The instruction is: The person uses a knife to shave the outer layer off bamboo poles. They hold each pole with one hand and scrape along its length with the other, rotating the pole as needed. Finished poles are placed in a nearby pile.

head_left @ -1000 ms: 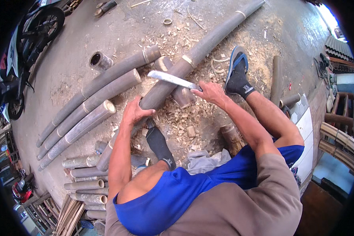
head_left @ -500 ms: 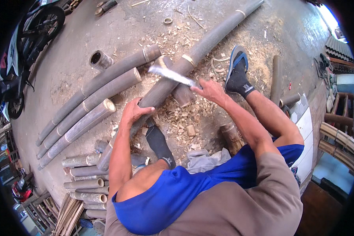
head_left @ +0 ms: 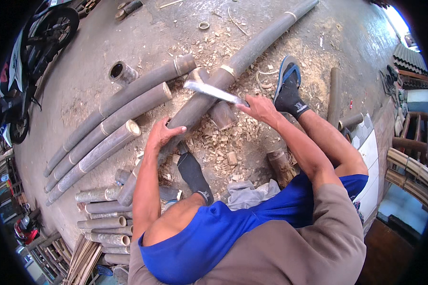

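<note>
A long grey-brown bamboo pole (head_left: 254,51) slants across the floor from near my left forearm to the upper right. My left hand (head_left: 162,134) is wrapped over its lower part, thumb stretched along the top. In my right hand (head_left: 259,109) is the handle of a machete, closed in my fingers. The machete's shiny blade (head_left: 215,92) points left and lies across the pole, just below a pale joint ring; whether it touches the bark I cannot tell. A short bamboo piece (head_left: 222,116) sits crosswise under the pole.
Cut bamboo poles (head_left: 123,102) lie to the left, with stacked short lengths (head_left: 102,223) nearer me. Wood chips (head_left: 218,142) cover the floor around my feet. A motorcycle (head_left: 38,52) stands far left. A grey cloth (head_left: 252,194) lies close to my blue shorts.
My right hand and the machete have shifted slightly to the right. The blade looks less blurred now. My left hand and the pole stay almost in place.
</note>
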Action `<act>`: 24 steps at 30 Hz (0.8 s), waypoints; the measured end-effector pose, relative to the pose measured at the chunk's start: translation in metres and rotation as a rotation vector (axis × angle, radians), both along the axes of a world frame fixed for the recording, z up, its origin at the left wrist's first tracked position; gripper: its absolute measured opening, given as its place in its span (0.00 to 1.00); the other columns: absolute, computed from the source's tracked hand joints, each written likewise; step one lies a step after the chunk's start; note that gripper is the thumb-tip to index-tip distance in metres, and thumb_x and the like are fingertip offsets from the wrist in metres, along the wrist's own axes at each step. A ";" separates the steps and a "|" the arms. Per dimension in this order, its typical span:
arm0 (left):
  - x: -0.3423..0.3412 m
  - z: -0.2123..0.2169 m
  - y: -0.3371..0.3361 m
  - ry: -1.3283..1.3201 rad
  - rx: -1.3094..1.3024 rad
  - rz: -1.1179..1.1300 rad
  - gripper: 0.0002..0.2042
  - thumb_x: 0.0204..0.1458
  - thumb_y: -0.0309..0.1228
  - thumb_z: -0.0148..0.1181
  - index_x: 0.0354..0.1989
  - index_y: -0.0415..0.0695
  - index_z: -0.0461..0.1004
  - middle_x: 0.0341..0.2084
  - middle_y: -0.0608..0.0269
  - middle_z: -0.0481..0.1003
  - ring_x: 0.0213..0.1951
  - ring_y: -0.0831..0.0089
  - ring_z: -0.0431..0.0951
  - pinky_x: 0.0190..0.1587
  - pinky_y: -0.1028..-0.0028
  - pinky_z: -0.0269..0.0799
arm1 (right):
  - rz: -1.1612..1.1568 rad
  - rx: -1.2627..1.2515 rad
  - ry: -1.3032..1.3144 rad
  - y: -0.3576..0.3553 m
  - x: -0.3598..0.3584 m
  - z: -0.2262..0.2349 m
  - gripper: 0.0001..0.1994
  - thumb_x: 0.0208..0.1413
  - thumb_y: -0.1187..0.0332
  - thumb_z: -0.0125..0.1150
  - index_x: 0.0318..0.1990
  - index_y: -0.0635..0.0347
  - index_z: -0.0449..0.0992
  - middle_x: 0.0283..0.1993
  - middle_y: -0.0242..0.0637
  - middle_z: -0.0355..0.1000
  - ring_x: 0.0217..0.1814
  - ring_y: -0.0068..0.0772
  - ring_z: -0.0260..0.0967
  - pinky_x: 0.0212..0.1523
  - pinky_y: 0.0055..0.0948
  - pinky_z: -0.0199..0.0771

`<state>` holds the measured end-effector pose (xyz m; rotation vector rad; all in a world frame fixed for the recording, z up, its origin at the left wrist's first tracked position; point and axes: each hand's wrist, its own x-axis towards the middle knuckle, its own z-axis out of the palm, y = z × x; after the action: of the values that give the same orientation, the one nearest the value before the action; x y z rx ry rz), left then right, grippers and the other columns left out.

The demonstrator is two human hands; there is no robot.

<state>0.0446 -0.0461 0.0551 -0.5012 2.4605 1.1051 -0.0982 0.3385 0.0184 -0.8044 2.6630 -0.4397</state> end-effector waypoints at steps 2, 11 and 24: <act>-0.005 0.001 0.005 0.003 0.021 -0.021 0.40 0.36 0.58 0.77 0.51 0.34 0.82 0.40 0.45 0.85 0.42 0.56 0.85 0.49 0.58 0.77 | -0.259 -0.110 -0.055 0.013 -0.015 -0.009 0.42 0.65 0.26 0.46 0.36 0.67 0.78 0.31 0.64 0.79 0.40 0.66 0.81 0.44 0.62 0.78; -0.010 0.009 0.010 -0.052 0.051 -0.016 0.40 0.38 0.59 0.76 0.50 0.34 0.84 0.41 0.43 0.85 0.43 0.56 0.85 0.52 0.59 0.77 | -0.483 -0.261 -0.102 0.020 -0.036 -0.022 0.39 0.66 0.28 0.48 0.42 0.64 0.79 0.34 0.61 0.79 0.38 0.65 0.81 0.42 0.60 0.78; -0.008 0.007 0.005 -0.084 0.038 -0.023 0.41 0.47 0.64 0.70 0.54 0.34 0.82 0.43 0.43 0.85 0.45 0.57 0.85 0.53 0.58 0.76 | -0.271 0.014 -0.105 0.007 -0.017 -0.005 0.44 0.66 0.25 0.41 0.51 0.66 0.79 0.38 0.61 0.80 0.47 0.60 0.81 0.52 0.56 0.78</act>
<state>0.0368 -0.0409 0.0626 -0.4967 2.3625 1.0973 -0.1153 0.3456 0.0129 -0.4036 2.6810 -0.5126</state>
